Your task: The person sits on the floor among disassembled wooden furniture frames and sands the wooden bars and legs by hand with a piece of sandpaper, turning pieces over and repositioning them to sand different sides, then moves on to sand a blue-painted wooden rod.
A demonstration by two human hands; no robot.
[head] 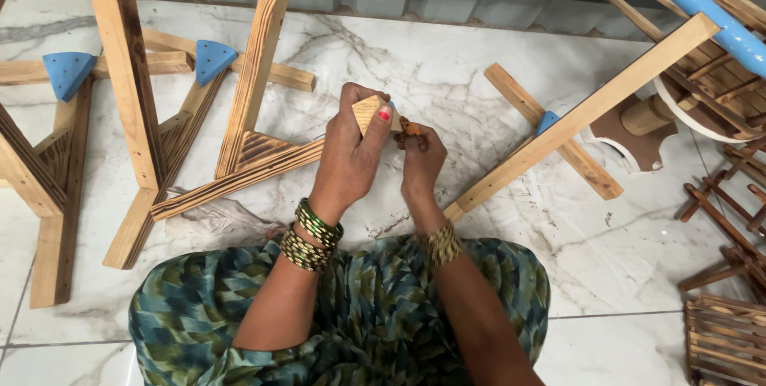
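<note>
My left hand (351, 154) grips a small triangular wooden block (370, 110) with a blue face partly hidden behind my thumb. My right hand (420, 164) is pressed against the block's right side, fingers closed on a small brown piece (411, 128); what that piece is I cannot tell. Both hands hover over the white marble floor, just above the end of a dark-grained wooden slat (239, 178). Green and gold bangles circle both wrists.
Wooden frames with blue triangular corner pieces (214, 59) stand and lie at the left. A long beam (582, 114) runs diagonally at the right over a crossed slat with a blue piece (547, 121). Slatted racks (726, 342) and a blue pipe (702, 7) lie at the far right.
</note>
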